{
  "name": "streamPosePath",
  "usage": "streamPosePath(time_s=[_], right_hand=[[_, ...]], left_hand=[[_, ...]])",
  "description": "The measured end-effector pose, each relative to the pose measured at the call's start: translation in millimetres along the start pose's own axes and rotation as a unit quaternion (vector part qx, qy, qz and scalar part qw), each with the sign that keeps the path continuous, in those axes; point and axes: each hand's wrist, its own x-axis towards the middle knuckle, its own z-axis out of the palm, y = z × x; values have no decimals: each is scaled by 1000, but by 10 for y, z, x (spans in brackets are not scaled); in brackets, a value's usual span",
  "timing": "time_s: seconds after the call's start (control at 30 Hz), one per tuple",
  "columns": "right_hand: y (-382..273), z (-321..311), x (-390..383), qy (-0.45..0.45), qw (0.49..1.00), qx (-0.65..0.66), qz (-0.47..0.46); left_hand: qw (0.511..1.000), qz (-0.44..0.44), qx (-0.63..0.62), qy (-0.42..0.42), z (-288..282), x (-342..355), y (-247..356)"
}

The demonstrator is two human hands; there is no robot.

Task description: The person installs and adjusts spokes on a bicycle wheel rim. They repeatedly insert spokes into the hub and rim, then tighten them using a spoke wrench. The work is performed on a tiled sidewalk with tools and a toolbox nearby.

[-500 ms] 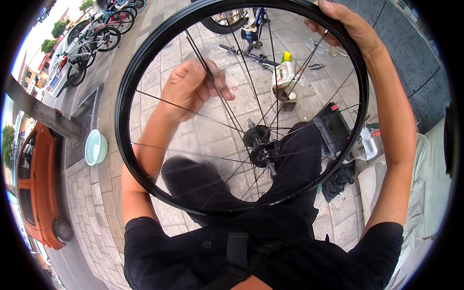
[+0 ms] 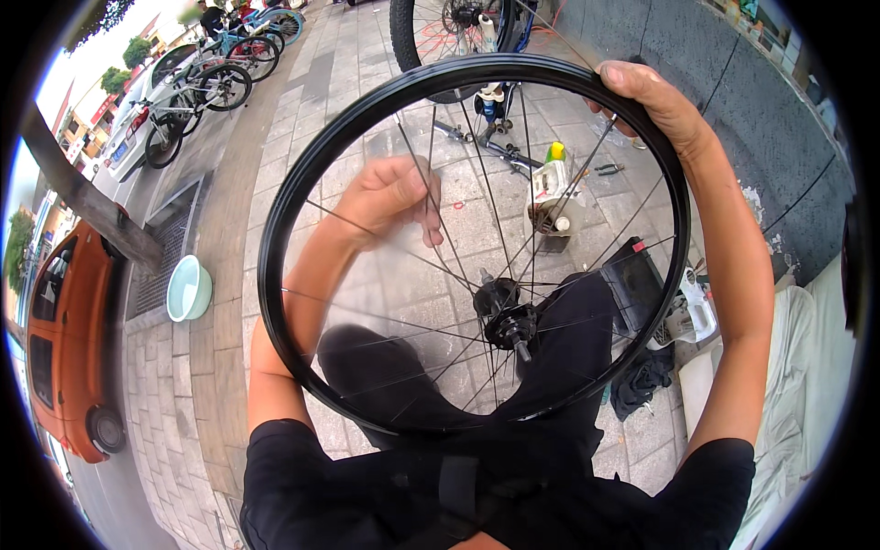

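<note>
I hold a black bicycle wheel rim [image 2: 275, 229] upright in front of me, its thin spokes [image 2: 431, 266] running to a black hub [image 2: 510, 321] low at the centre. My right hand [image 2: 655, 101] grips the rim at its upper right. Behind the spokes, my left hand [image 2: 390, 197] pinches a pair of spokes between the fingers at the upper middle of the wheel. My legs in black trousers show through the lower half of the wheel.
The ground is grey paving. A pale green basin [image 2: 188, 289] sits left by a grate, an orange car [image 2: 64, 348] further left. Parked bicycles [image 2: 197, 96] stand at the back left. A white container with a yellow-green bottle [image 2: 553, 179], pliers [image 2: 607, 169] and a black rag [image 2: 642, 380] lie to the right.
The wheel has shifted lower and to the right in view. My left hand moved right along the spokes; my right hand keeps its grip on the rim.
</note>
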Motion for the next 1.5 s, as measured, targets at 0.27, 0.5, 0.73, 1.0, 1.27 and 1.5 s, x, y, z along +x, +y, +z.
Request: streamPosePath(time_s=[0.27, 0.5, 0.73, 1.0, 1.27, 1.5], right_hand=[[-41, 36, 44, 3, 1000, 21, 15], [-74, 44, 39, 18, 999, 36, -4], [-157, 79, 63, 21, 999, -27, 4], [-269, -11, -76, 29, 994, -95, -45], [-656, -379, -256, 5, 990, 1, -141], [-1392, -232, -386, -78, 986, -11, -147]], left_hand=[[987, -86, 102, 84, 326, 196, 121], [972, -69, 128, 182, 558, 324, 103], [956, 65, 236, 162, 550, 332, 58], [983, 64, 157, 68, 632, 314, 155], [983, 91, 147, -63, 909, 213, 495], [991, -7, 64, -115, 1182, 29, 988]])
